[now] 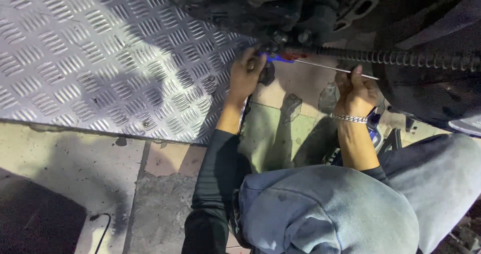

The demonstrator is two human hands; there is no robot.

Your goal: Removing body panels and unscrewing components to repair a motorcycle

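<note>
Because the blue-and-red handle (279, 57) is pressed up against the dark underside of the vehicle (300, 13), the left hand (245, 76) is closed firmly around that end, so that the tool is steadied where it meets the machine. From the handle a thin metal rod (335, 68) is carried to the right, just under the ribbed black hose (401, 58), and its far end is pinched between the thumb and fingers of the right hand (356, 94), the remaining fingers being curled in; the rod seems to be held level in this way so that it is guided from both ends.

Both forearms are reached upward and away from the body, the left one covered by a black sleeve (218, 184), the right one bare below a silver chain bracelet (349, 118) worn at the wrist. The wrists are bent slightly back.

Below the hose, the person's knees in grey-blue trousers (325, 209) are drawn up in a crouch. To the left of the hose a ridged metal tread plate (100, 53) is laid over the stained tiled floor (65, 159), and a dark tyre (431, 88) is seen directly beneath the hose's right part.
</note>
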